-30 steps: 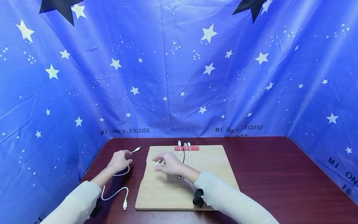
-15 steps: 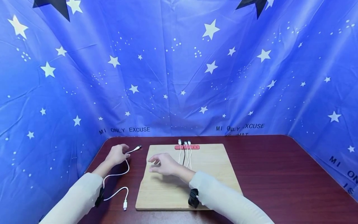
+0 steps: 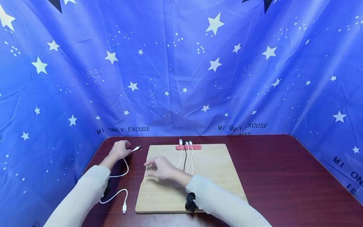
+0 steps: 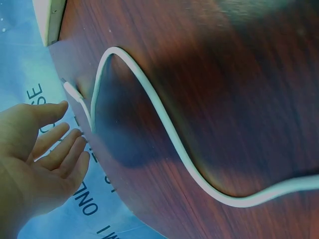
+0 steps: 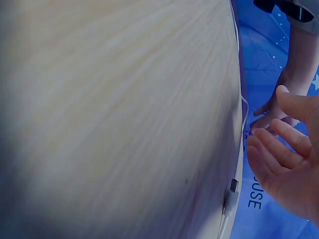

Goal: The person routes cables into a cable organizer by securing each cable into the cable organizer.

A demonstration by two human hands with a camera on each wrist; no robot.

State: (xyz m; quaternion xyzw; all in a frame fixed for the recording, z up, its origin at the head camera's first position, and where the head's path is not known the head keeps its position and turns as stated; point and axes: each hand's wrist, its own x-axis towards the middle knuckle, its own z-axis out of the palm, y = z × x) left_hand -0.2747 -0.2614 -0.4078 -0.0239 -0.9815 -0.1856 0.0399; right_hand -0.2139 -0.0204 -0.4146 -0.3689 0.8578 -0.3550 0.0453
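Observation:
A white USB cable (image 3: 126,170) lies in curves on the dark red table left of the wooden board. Its far plug (image 3: 136,148) is just beyond my left hand (image 3: 119,149), whose fingers are loosely bent, with the cable close by the fingertips. In the left wrist view, a gap shows between the thumb and fingers of my left hand (image 4: 47,154). A white plug (image 3: 124,208) lies nearer the front. Over the left part of the wooden board (image 3: 215,176), my right hand (image 3: 161,167) hovers holding nothing, thumb and fingers spread apart.
A red cable holder (image 3: 198,147) sits at the board's back edge, with several white and black cables (image 3: 192,159) in its slots. A small connector (image 5: 232,194) lies by the board in the right wrist view. Blue star-patterned cloth (image 3: 170,69) surrounds the table.
My left hand has moved farther back toward the cable's far plug. My right hand has drifted left over the board, and the head view has tilted slightly.

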